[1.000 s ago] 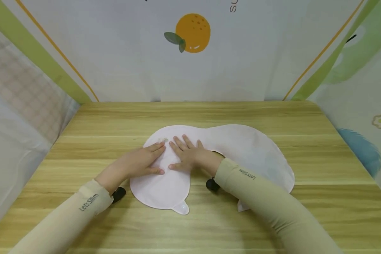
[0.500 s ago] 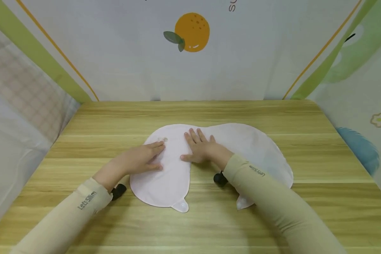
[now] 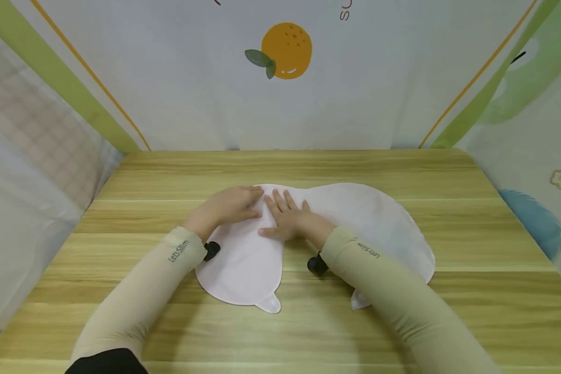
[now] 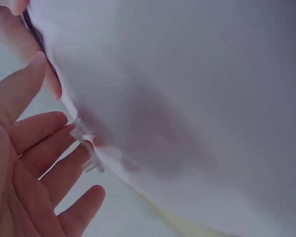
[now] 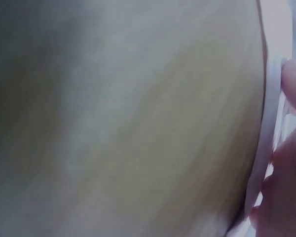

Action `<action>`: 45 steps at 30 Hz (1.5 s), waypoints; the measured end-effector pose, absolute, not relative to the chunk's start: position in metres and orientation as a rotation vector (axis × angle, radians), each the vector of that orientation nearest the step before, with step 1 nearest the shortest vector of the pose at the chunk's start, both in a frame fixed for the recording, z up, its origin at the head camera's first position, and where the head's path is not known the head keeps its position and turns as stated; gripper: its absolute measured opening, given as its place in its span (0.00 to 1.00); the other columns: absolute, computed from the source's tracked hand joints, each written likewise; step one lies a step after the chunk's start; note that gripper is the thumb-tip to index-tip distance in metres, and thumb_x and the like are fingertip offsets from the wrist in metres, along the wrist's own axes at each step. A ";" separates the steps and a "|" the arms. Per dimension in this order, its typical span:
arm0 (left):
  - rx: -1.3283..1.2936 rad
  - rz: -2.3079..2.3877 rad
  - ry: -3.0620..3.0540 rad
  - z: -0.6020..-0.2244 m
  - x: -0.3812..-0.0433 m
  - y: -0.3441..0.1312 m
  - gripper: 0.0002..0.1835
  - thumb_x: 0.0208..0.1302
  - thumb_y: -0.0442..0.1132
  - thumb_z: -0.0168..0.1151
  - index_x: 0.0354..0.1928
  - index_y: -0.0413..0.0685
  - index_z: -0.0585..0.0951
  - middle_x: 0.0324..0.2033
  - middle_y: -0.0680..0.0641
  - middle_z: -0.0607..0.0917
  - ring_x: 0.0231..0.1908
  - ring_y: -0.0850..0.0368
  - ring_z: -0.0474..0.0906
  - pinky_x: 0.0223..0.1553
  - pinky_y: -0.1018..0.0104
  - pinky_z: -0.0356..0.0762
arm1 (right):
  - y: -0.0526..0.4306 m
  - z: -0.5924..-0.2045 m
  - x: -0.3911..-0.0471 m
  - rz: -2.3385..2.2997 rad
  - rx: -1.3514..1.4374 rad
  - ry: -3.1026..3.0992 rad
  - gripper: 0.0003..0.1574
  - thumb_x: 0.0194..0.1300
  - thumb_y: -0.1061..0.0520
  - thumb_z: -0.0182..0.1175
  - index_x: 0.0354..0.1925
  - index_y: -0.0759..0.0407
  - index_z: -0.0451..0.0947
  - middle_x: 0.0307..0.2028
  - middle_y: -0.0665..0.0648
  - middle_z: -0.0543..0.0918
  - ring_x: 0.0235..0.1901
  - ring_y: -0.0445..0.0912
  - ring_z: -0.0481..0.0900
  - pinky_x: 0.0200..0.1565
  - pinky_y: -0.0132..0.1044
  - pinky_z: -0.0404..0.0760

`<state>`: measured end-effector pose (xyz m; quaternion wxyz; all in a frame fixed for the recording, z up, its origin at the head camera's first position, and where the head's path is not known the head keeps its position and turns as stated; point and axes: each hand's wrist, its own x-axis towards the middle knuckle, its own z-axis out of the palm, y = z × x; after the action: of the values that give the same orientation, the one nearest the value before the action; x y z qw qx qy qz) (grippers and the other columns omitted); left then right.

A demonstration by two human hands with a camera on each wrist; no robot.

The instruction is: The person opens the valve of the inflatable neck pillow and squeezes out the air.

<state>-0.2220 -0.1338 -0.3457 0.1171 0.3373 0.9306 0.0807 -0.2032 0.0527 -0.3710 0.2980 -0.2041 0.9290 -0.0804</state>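
A pale pink, flat U-shaped inflatable neck pillow (image 3: pixel 374 218) lies on the wooden table, its two ends toward the person. My left hand (image 3: pixel 236 203) is at the upper part of its left lobe, fingers pointing right. In the left wrist view, the slightly bent fingers of the left hand (image 4: pixel 34 163) are by a small clear plastic valve (image 4: pixel 86 143) on the pillow; no clear grip shows. My right hand (image 3: pixel 292 221) rests with spread fingers on the pillow beside the inner curve. The right forearm hides part of the right lobe.
A wooden table (image 3: pixel 280 343) spreads around the pillow. Behind it hangs a white cloth (image 3: pixel 182 78) with a printed orange. Cloth also hangs on both sides. A black wrist camera (image 3: pixel 212 251) sits below the left wrist, another black camera (image 3: pixel 317 264) below the right.
My left hand has moved forward and right, over the spot where the valve showed. The right hand slid right across the pillow, then slightly back left. The pillow has hardly moved.
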 end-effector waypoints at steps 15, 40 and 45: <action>0.801 0.155 2.624 -0.354 -0.223 -0.137 0.39 0.70 0.50 0.60 0.74 0.36 0.60 0.76 0.36 0.56 0.74 0.38 0.56 0.75 0.46 0.55 | 0.077 -0.391 -0.217 -0.177 -0.359 2.431 0.63 0.66 0.19 0.37 0.76 0.42 0.13 0.75 0.52 0.11 0.74 0.55 0.10 0.71 0.70 0.26; 0.848 0.134 2.591 -0.347 -0.228 -0.125 0.39 0.70 0.49 0.60 0.75 0.36 0.59 0.76 0.36 0.55 0.77 0.41 0.51 0.76 0.47 0.51 | 0.109 -0.388 -0.207 -0.178 -0.266 2.477 0.60 0.66 0.17 0.32 0.76 0.40 0.15 0.75 0.53 0.13 0.74 0.56 0.10 0.70 0.72 0.23; 0.844 0.110 2.586 -0.349 -0.229 -0.122 0.39 0.72 0.49 0.58 0.75 0.37 0.58 0.76 0.36 0.54 0.77 0.41 0.50 0.77 0.47 0.51 | 0.119 -0.387 -0.209 -0.195 -0.245 2.467 0.59 0.67 0.18 0.32 0.76 0.40 0.15 0.75 0.54 0.12 0.74 0.58 0.10 0.70 0.72 0.24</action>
<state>-0.2286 -0.1218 -0.3486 0.2079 0.3031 0.9292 0.0394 -0.2095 0.1190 -0.3865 0.3216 -0.0934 0.9393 -0.0742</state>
